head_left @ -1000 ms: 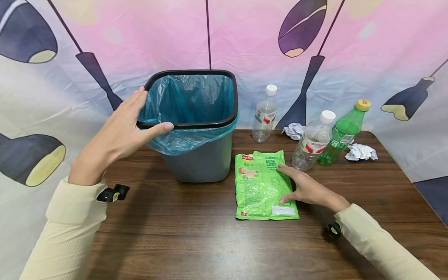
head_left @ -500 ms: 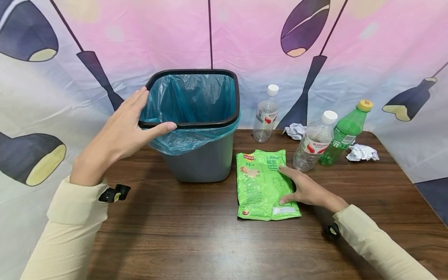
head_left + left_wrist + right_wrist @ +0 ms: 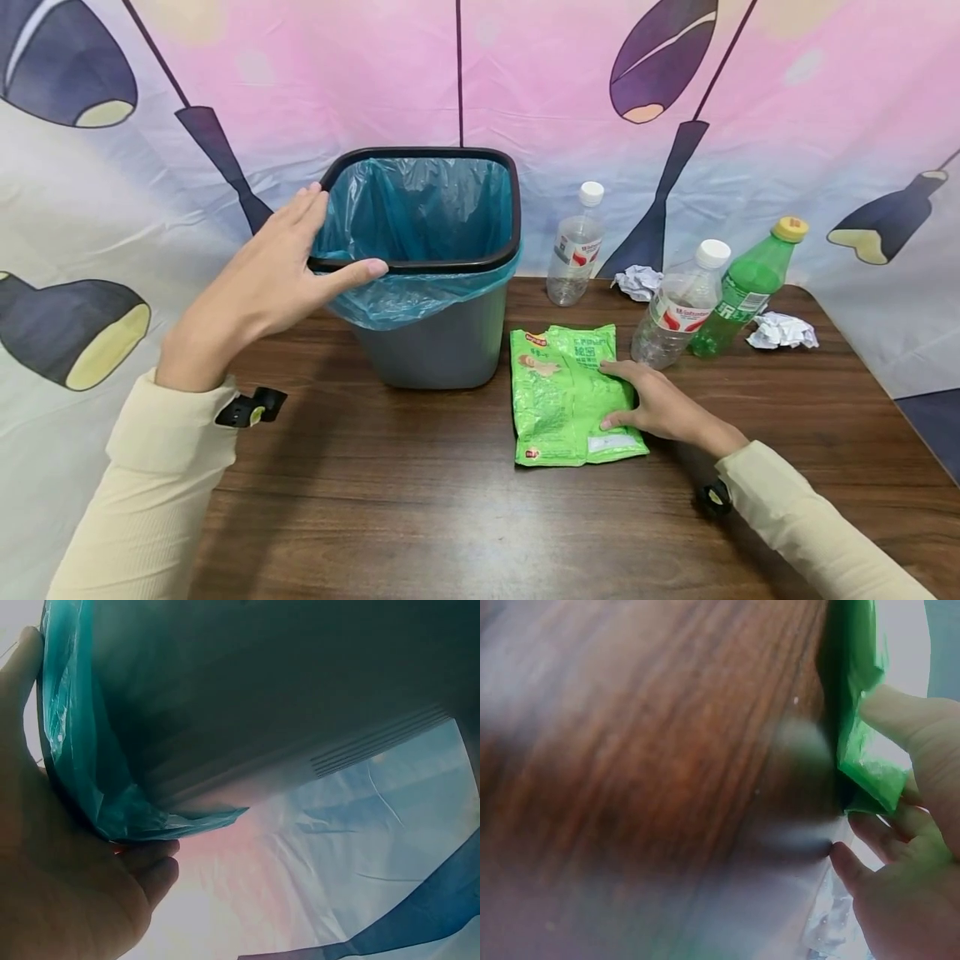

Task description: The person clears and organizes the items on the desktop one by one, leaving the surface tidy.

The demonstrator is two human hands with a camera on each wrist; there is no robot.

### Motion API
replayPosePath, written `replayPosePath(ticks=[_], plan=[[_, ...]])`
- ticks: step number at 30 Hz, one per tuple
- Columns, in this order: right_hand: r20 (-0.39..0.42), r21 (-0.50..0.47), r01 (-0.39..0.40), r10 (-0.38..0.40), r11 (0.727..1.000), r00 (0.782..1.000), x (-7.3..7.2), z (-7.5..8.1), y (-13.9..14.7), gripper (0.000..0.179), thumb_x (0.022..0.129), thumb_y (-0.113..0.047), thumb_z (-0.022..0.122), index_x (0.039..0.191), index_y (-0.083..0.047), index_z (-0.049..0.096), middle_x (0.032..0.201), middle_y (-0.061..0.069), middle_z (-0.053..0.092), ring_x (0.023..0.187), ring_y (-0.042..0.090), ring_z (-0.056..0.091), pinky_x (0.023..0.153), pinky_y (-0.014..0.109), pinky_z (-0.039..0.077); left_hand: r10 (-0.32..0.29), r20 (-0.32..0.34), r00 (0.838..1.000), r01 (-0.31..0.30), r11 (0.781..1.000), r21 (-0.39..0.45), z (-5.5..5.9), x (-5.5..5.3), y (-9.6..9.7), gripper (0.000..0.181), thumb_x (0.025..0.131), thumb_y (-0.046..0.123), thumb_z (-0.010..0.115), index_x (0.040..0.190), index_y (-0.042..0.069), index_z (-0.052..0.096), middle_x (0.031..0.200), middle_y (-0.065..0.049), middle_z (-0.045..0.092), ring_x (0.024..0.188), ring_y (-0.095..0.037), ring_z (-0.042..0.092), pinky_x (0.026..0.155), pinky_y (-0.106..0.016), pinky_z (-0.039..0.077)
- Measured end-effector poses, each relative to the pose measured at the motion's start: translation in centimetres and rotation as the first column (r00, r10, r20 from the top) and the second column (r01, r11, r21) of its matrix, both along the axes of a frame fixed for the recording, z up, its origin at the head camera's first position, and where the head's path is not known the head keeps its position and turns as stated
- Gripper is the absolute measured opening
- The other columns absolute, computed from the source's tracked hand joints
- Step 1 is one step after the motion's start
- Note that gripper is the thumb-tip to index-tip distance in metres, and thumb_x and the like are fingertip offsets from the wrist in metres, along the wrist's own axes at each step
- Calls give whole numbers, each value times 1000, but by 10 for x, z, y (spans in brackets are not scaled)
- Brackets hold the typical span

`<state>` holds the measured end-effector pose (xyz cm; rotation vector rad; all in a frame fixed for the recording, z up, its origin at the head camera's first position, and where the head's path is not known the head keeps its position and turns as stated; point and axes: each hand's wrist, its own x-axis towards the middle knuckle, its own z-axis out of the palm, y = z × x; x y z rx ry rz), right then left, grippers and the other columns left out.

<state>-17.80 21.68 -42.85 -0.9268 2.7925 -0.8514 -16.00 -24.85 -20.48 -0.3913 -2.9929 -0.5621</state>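
A grey bin (image 3: 435, 350) with a black rim and blue liner stands on the table. My left hand (image 3: 255, 283) rests against its front left corner, thumb (image 3: 367, 271) along the front rim and fingers stretched along the left side. In the left wrist view, the hand (image 3: 60, 877) spans the liner-covered rim (image 3: 75, 750). My right hand (image 3: 667, 404) pinches the right side of a green chip bag (image 3: 555, 417) lying on the table. The right wrist view has the thumb (image 3: 900, 712) on the bag (image 3: 877, 765), other fingers lower at its edge, partly hidden.
Behind the bag stands a clear bottle (image 3: 576, 250). Another clear bottle (image 3: 678, 308) and a green bottle (image 3: 750, 292) lean near my right hand. Crumpled paper balls (image 3: 782, 331) lie beside them. A patterned cloth (image 3: 555, 75) hangs at the table's (image 3: 420, 500) back.
The chip bag has creased down its middle and its lower edge has bent slightly under my right hand. My left hand stays at the bin rim. The head view has shifted a little.
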Motion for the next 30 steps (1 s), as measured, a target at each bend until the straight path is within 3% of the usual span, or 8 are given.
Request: replayPosePath(ticks=[11,24,30], plan=[[-79,-69,10,-15,998,997,-1,-3,-2,64,75,-19,92,127,7,65,121,21,68,113,36,64,93,53,52,-1,-16,1000,1,1000,14,-2,-1,0,107,93,69,54,162,5,4,169,-6,-4,156,-28,-4,122,-58,2],[-102,-122,71,-83,990,991,-1,-1,0,31,82,-4,84,111,2,75,105,12,74,101,32,69,86,51,55,-3,-23,1000,3,1000,11,-2,-2,2,108,92,71,52,162,6,3,169,-5,-5,155,-28,-4,122,-58,3],[-105,-143,110,-126,984,986,2,0,0,25,83,-4,83,107,-1,76,102,9,75,98,28,70,84,49,56,0,-22,1000,1,1000,14,-3,-2,1,108,92,71,53,162,6,3,169,-5,-6,156,-29,-4,122,-58,3]])
